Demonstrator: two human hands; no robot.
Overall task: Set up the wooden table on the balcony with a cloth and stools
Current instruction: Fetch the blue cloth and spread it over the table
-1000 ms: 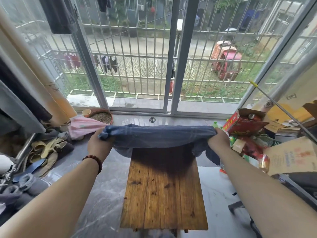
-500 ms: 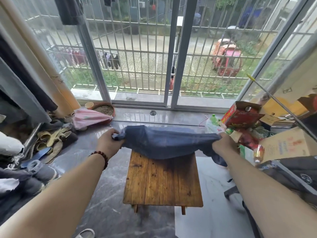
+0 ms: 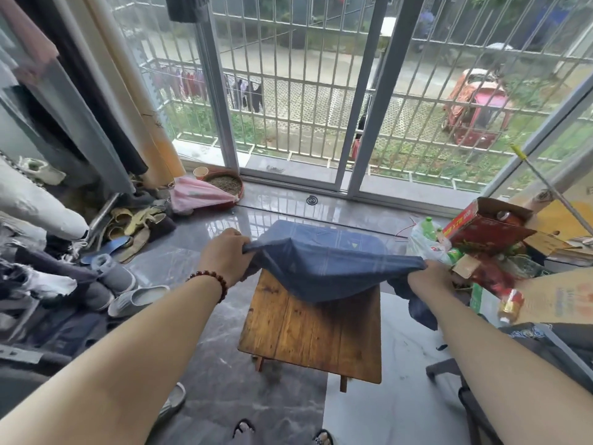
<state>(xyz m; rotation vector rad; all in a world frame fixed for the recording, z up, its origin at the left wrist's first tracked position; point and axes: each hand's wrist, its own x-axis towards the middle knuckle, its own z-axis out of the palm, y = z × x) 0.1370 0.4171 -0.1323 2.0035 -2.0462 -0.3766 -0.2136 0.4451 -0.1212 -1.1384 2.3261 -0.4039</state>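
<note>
With the small brown plank-topped wooden table (image 3: pixel 308 332) as the centre of the dial and 12 o'clock toward the window, the dark blue cloth with pale checked lines (image 3: pixel 330 261) covers the table's 12 o'clock half. The 6 o'clock half of the planks is bare.

The left hand (image 3: pixel 229 256) is at about 10 o'clock, off the table's edge. Its fingers are curled and its thumb is on top, gripping a bunched corner of the cloth. A bracelet of dark red beads (image 3: pixel 211 279) circles that wrist.

The right hand (image 3: pixel 430 277) is at about 2 o'clock, just past the table's right edge. It is closed round the opposite bunched corner, and a loose tail of cloth hangs below it. Its fingertips are hidden under the fabric.

Between the two hands the near hem of the cloth is pulled fairly taut, and its middle sags down to the wood. I cannot tell whether the far hem hangs over the 12 o'clock end.

At 11 o'clock on the grey marbled floor lies a pink cloth (image 3: pixel 195 195), touching a round tray of brownish grains (image 3: pixel 226 184). At 9 o'clock is a heap of grey slip-on shoes (image 3: pixel 134 297). At 2 o'clock an open red cardboard carton (image 3: pixel 487 226) sits among bottles and wrappers, just beside the right hand. A metal-framed sliding glass door (image 3: pixel 369 123) with bars outside fills 12 o'clock.
</note>
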